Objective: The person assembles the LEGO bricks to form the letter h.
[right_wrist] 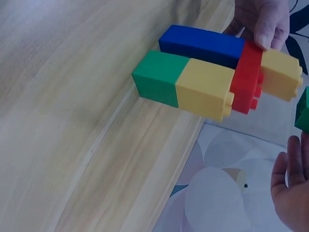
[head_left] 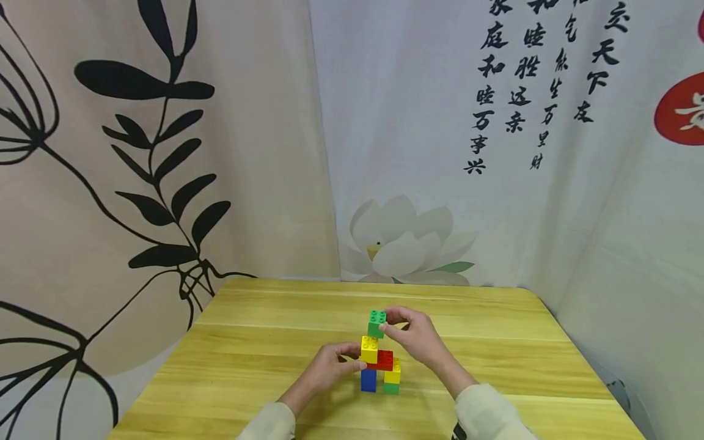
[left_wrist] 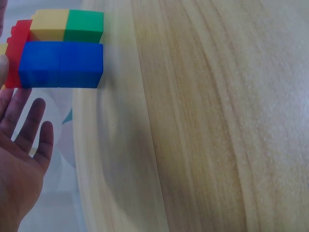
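A small building-block structure stands on the table. Its left column is blue blocks; the right column is a yellow block over a green block. Across both lies a red block, with another yellow block on its left end. My left hand pinches the structure from the left around the upper yellow and red blocks. Thumb and fingers of my right hand hold a green block just above the upper yellow block. The right wrist view shows a gap between that green block and the yellow one.
The wooden table extends around the structure on all sides. Behind it hangs a pale curtain printed with dark characters and a lotus, beside a beige one with black leaves.
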A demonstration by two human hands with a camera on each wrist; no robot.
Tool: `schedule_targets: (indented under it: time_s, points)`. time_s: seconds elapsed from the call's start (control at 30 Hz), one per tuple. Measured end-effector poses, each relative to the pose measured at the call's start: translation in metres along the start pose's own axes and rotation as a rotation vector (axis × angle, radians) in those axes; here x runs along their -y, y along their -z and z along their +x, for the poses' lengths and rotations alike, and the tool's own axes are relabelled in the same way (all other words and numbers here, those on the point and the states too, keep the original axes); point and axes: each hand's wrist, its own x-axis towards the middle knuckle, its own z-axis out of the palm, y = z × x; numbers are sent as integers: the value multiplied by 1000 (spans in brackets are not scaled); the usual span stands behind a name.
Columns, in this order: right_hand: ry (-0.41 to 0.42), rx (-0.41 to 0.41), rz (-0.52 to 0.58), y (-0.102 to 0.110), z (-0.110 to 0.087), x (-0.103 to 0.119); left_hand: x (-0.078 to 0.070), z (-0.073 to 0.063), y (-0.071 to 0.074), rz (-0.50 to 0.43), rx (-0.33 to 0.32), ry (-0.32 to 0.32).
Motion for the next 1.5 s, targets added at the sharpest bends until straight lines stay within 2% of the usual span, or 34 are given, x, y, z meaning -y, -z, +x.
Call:
schedule_targets:
  time_s: [0.23, 0.47, 0.93, 1.23, 1.5]
  points:
    - [13, 71, -27, -3, -4, 3, -1, -1, 0, -3, 0, 2]
    - [-4, 102, -25, -6, -5, 3, -2, 0, 0, 7, 3, 7]
    - [16, 125, -30, -7, -6, 3, -2, -2, 1, 26, -4, 7]
    - [38, 166, -86, -5, -3, 6, -2, -3, 2, 11, -8, 0]
    - [53, 169, -93, -5, -2, 3, -2, -4, 2, 9, -7, 19]
